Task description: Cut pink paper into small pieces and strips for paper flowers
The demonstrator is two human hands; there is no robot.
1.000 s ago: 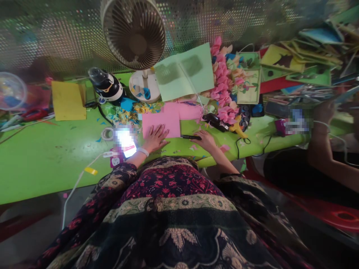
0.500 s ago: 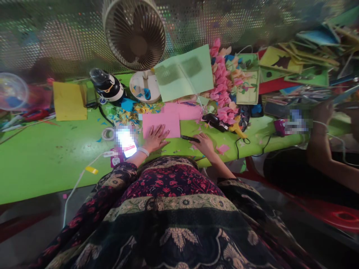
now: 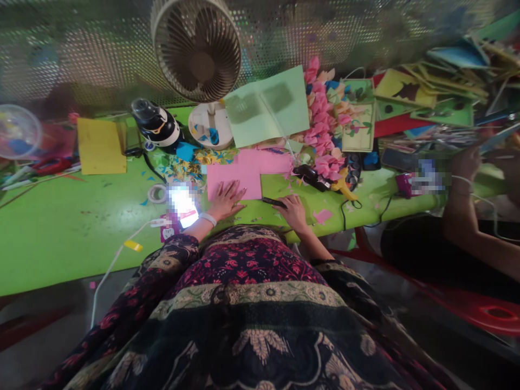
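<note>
My left hand (image 3: 226,200) lies flat on a pink sheet of paper (image 3: 233,174), its fingers spread and pressing near the lower edge. Just right of that sheet, my right hand (image 3: 294,211) is closed around a slim black pen-like tool (image 3: 274,202). The tool's tip points left, close to the sheet's lower right corner; whether it is a pen or a cutter I cannot tell. Behind the sheet, more pink paper (image 3: 266,161) lies partly beneath other things. A lit phone (image 3: 187,214) is beside my left wrist, with a roll of tape (image 3: 157,193) next to it.
A fan (image 3: 199,65) stands at the back, beside a black bottle (image 3: 162,130) and a green sheet (image 3: 266,108). Pink paper pieces (image 3: 320,119) are heaped to the right. Paper scraps litter the green table (image 3: 60,233). Another person's arm (image 3: 463,200) is at the far right.
My right hand has shifted very slightly left with the black tool, uncovering more of a pink scrap beside it. My left hand stays in place on the pink sheet.
</note>
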